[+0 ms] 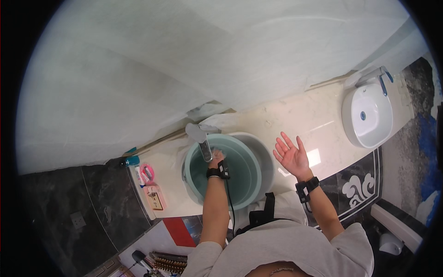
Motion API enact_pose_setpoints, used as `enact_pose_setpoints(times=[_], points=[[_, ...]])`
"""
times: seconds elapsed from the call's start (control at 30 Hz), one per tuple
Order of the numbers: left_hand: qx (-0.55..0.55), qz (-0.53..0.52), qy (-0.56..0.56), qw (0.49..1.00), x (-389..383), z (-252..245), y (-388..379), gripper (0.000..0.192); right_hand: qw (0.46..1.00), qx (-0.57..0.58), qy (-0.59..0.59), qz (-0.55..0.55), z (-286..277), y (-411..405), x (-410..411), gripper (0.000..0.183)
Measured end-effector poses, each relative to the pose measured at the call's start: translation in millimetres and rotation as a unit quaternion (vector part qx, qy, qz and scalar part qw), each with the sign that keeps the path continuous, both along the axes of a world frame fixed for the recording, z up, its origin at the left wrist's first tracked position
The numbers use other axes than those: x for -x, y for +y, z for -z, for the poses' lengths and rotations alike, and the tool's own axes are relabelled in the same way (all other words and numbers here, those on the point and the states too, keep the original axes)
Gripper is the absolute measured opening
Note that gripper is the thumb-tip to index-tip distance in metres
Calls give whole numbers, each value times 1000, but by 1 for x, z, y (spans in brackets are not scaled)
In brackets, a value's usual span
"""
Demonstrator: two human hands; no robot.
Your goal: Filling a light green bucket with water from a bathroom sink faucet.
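Observation:
A light green plastic basin (254, 162) sits on the rim of a larger white round basin (268, 166) on the counter. My left hand (217, 157) is inside the green basin, beneath the spout of a chrome faucet (205, 149), with water about the fingers; it seems to hold nothing. To the right, my right hand (292, 157) is raised above the counter, palm up, fingers spread, with nothing in it. Both wrists wear black straps with small devices, and a black cable runs down from the left one.
A cream stone counter (294, 110) extends right to a second white sink (367, 117) with its faucet. At its left end are a pink round container (147, 173), tubes, a pink soap dish (154, 198) and a teal item (132, 161). White sheeting (207, 62) hangs behind.

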State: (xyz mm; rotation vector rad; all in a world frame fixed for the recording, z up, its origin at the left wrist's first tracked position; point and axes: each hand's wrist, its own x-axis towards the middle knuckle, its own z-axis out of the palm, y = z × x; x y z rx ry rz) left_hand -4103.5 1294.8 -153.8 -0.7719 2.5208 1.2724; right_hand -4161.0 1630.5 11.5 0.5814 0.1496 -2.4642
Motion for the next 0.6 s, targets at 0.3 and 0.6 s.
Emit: enact_pose_setpoints(times=[0.3,0.6], points=[[129,20,-107,986,9,-22,12,22,1000,12,7,0,5,4,-5,51],[-84,-201,-110,970,8,-42,31,25,994,-90,43,-43,20,14,-22,47]])
